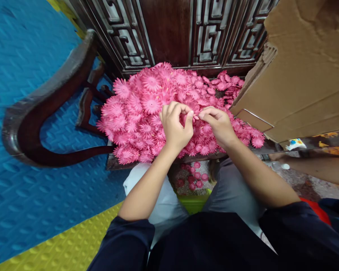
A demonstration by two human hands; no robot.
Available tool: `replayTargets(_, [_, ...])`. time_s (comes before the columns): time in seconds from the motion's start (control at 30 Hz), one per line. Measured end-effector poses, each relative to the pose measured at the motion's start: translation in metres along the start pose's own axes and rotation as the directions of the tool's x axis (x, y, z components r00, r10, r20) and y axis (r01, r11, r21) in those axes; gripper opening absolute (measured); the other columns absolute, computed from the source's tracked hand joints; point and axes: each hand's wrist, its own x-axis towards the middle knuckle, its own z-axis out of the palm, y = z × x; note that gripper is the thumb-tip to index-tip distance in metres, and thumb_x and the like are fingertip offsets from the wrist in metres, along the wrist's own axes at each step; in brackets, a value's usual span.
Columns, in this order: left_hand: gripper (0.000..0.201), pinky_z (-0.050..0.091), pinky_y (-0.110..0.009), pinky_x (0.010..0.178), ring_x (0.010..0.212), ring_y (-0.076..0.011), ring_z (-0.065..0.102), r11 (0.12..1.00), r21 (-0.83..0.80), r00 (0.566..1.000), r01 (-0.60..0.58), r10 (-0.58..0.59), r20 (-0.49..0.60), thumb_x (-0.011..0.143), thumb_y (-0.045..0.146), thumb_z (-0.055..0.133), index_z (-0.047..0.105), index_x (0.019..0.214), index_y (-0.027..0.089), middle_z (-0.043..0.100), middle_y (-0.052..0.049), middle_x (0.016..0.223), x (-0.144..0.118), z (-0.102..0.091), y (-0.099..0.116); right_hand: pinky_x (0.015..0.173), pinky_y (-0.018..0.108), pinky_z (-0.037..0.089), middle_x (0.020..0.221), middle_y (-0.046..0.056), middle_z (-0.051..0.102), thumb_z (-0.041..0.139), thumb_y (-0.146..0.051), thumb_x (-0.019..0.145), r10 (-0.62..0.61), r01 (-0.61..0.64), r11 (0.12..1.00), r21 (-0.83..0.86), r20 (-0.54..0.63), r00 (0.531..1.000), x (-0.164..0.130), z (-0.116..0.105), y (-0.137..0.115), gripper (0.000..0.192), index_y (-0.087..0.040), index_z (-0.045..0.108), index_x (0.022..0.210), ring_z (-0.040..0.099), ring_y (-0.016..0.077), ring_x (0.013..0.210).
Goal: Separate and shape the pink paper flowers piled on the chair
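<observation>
A broad heap of pink artificial flowers (151, 104), with many thin petals, covers the dark wooden bench seat (121, 164). Over the middle of this heap my left hand (176, 126) is closed, its thumb and forefinger pinched on a small pink flower piece (196, 117). My right hand (219, 124) meets it from the other side, fingers pinched at the same piece. Most of the piece is hidden by the fingertips, so its exact shape cannot be made out. Smaller, darker pink blooms (233, 92) lie at the heap's right rear.
A curved wooden armrest (25, 124) bounds the left side. A large cardboard sheet (307, 67) stands on the right, before a carved wooden backrest (166, 34). Loose flowers (197, 175) lie below the seat, near a green object (193, 204). Another person's limb (324, 169) shows at right.
</observation>
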Motion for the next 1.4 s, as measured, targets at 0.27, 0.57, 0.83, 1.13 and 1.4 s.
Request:
replayTargets(0.27, [0.029, 0.038, -0.034, 0.081, 0.084, -0.018, 0.048, 0.998, -0.056, 0.993, 0.012, -0.019, -0.115, 0.092, 0.044, 0.03, 0.04, 0.077, 0.022, 0.051, -0.004, 0.081, -0.006, 0.009, 0.002, 0.066, 0.024, 0.04, 0.061, -0.003, 0.057, 0.059, -0.022, 0.068, 0.192, -0.189, 0.971, 0.147, -0.009, 0.981, -0.001, 0.008, -0.002, 0.01, -0.018, 0.06, 0.059, 0.047, 0.0074, 0.06])
replayTargets(0.57, [0.029, 0.035, -0.037, 0.087, 0.087, -0.019, 0.047, 0.982, -0.112, 0.835, 0.155, -0.191, -0.516, 0.091, 0.048, 0.033, 0.044, 0.084, 0.022, 0.044, -0.004, 0.086, 0.025, -0.023, -0.041, 0.047, 0.02, 0.03, 0.061, -0.006, 0.053, 0.062, -0.024, 0.071, 0.324, -0.219, 0.922, 0.321, -0.324, 0.889, 0.023, -0.027, 0.002, 0.009, -0.019, 0.057, 0.066, 0.043, 0.0038, 0.049])
replayTargets(0.83, [0.02, 0.032, -0.044, 0.093, 0.091, -0.0225, 0.05, 0.985, 0.1, 0.935, 0.144, -0.102, -0.341, 0.081, 0.041, 0.059, 0.063, 0.079, 0.021, 0.053, -0.004, 0.082, 0.025, -0.017, -0.036, 0.047, 0.021, 0.032, 0.065, -0.004, 0.056, 0.068, -0.028, 0.067, 0.388, -0.332, 0.896, 0.296, -0.156, 0.909, 0.012, -0.013, 0.004, 0.015, -0.018, 0.056, 0.066, 0.044, 0.0043, 0.049])
replayTargets(1.13, [0.023, 0.038, -0.037, 0.085, 0.084, -0.0177, 0.05, 0.999, 0.007, 0.955, 0.052, -0.048, -0.293, 0.087, 0.04, 0.048, 0.058, 0.08, 0.02, 0.053, -0.003, 0.081, 0.016, -0.011, -0.027, 0.049, 0.023, 0.029, 0.065, -0.003, 0.055, 0.063, -0.023, 0.067, 0.448, -0.394, 0.869, 0.3, -0.137, 0.883, 0.012, -0.013, -0.003, 0.012, -0.019, 0.052, 0.064, 0.043, 0.0059, 0.05])
replayTargets(1.4, [0.025, 0.035, -0.038, 0.089, 0.086, -0.0193, 0.051, 0.997, 0.066, 0.968, 0.051, -0.033, -0.248, 0.086, 0.043, 0.05, 0.062, 0.083, 0.021, 0.055, -0.004, 0.083, 0.014, -0.009, -0.024, 0.052, 0.024, 0.03, 0.063, -0.004, 0.053, 0.06, -0.021, 0.068, 0.454, -0.414, 0.859, 0.301, -0.075, 0.888, 0.008, -0.011, -0.004, 0.008, -0.019, 0.054, 0.065, 0.045, 0.0064, 0.052])
